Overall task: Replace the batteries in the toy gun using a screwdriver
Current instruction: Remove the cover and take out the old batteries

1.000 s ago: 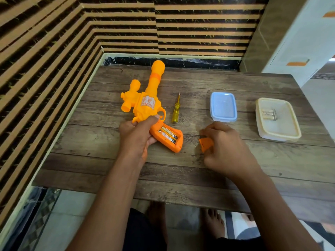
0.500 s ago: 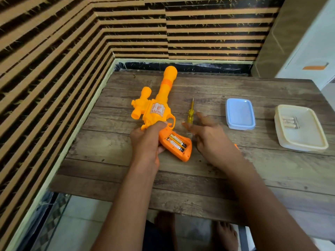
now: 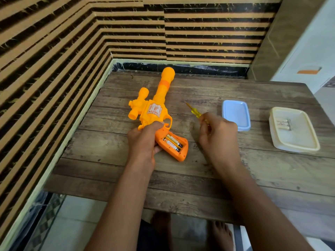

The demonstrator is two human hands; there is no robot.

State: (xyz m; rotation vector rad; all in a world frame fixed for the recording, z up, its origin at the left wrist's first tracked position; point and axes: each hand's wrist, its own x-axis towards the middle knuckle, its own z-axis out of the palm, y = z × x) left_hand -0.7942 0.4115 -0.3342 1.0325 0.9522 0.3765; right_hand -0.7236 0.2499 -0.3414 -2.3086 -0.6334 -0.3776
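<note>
Presently clamped: left hand (image 3: 143,144) on toy gun (image 3: 154,111), right hand (image 3: 219,136) on screwdriver (image 3: 195,112) (tip aimed away). Exposed batteries (image 3: 173,142) just left of that hand, lengthwise along grip (image 3: 181,153).

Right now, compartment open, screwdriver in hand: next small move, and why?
Probably swing the screwdriver tip down into the open compartment and lever out one of the two batteries. The right-hand grip holds it pointing away, the left-hand grip steadies the toy gun, and more batteries lie in the cream tray.
</note>
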